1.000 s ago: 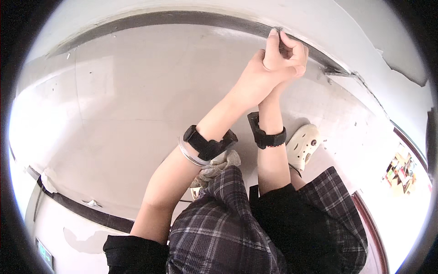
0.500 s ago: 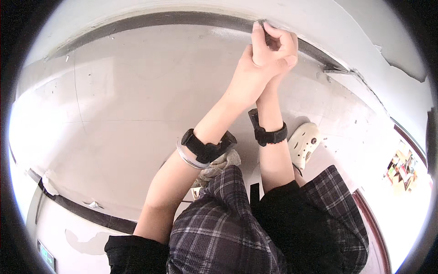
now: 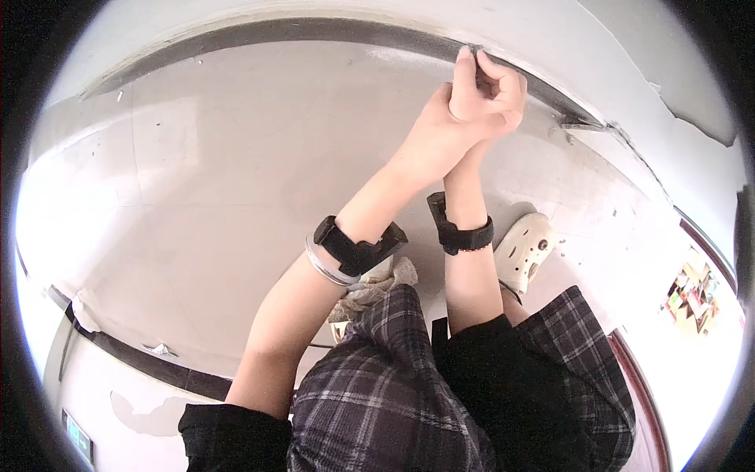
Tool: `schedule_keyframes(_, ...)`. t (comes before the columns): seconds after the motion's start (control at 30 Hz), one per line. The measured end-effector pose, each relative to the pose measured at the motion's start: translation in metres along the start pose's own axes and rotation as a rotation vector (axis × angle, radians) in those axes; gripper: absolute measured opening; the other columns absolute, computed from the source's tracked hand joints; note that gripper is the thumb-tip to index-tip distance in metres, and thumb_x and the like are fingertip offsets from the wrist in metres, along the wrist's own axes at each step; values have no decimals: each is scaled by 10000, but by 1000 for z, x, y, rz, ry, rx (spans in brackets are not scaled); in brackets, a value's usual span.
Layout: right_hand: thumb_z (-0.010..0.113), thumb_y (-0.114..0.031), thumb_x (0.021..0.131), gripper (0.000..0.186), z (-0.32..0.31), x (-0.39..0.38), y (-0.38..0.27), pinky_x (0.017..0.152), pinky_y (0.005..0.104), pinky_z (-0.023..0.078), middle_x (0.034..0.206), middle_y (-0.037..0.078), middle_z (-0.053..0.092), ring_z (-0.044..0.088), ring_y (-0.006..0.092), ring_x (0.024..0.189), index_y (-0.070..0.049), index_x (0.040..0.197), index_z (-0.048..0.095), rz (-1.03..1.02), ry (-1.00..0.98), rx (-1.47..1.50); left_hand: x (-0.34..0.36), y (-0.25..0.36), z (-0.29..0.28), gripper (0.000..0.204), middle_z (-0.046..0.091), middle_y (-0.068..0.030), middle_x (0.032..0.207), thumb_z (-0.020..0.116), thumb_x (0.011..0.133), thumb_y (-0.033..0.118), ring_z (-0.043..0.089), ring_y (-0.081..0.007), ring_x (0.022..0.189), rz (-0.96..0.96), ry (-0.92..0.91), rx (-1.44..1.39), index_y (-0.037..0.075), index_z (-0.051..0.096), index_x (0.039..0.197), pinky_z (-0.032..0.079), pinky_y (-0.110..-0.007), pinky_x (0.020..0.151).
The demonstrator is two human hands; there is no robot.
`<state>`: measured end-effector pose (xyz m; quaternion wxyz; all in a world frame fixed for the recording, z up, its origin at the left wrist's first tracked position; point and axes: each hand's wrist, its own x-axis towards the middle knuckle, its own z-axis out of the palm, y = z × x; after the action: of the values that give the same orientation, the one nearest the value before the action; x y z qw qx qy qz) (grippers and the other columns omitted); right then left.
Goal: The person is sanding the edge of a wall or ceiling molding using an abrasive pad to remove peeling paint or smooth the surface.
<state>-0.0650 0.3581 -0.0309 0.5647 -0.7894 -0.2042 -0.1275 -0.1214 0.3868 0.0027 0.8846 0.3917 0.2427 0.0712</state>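
Note:
My left hand [image 3: 454, 106] reaches far forward to the dark skirting strip [image 3: 330, 31] at the foot of the wall. Its fingers are bent and closed together. Pressed against it from behind, my right hand [image 3: 510, 101] is curled too, and the two overlap so much that their fingers are hard to separate. A small dark bit shows between the fingertips, too little to name. Each wrist wears a black strap with a dark block, and a pale bangle [image 3: 330, 271] circles the left forearm.
Grey floor tiles [image 3: 236, 157] spread below the wall. Beside my right forearm is a cream clog [image 3: 525, 250] on my foot. A crumpled greyish cloth [image 3: 381, 287] lies between my arms. Damaged wall edging [image 3: 586, 126] juts out at right, with a doorway frame [image 3: 704, 240] beyond.
Both hands have shifted slightly right and a little closer to me along the skirting strip, still together with fingers bent.

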Motion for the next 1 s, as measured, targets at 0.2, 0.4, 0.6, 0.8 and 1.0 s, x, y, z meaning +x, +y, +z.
schedule_keyframes(0.2,683,-68,715,109,6,6,0,567,281,414,747,59,519,516,172,673,-36,789,611,-60,-94,101,3,-4,4,599,506,-133,1138,684,793,257,502,-197,1037,285,212,-104,-68,416,1218,414,-302,874)
schedule_keyframes(0.4,683,-86,716,116,7,9,-6,559,291,411,751,74,522,519,175,658,-27,778,605,-58,-83,21,-3,10,1,534,541,-121,1038,682,754,287,530,-185,971,80,72,-16,-56,480,1109,436,-298,827)
schedule_keyframes(0.6,669,-90,723,113,4,6,-6,573,288,413,757,68,519,521,170,666,-25,791,608,-19,-26,8,-2,3,2,625,550,-123,922,689,749,352,592,-176,742,67,83,115,-68,429,1131,491,-295,642)
schedule_keyframes(0.8,722,-94,715,122,11,5,-7,618,257,442,833,44,536,543,117,686,-25,770,637,12,-215,116,-5,6,-1,503,573,-109,946,683,723,281,558,-166,883,179,188,0,-72,510,1036,459,-292,775)
schedule_keyframes(1.0,685,-108,724,132,12,5,-9,556,289,389,739,67,516,497,185,637,-32,800,607,-61,-71,56,-5,10,1,546,568,-112,950,686,723,293,561,-169,884,158,176,93,-85,485,1063,463,-282,764)
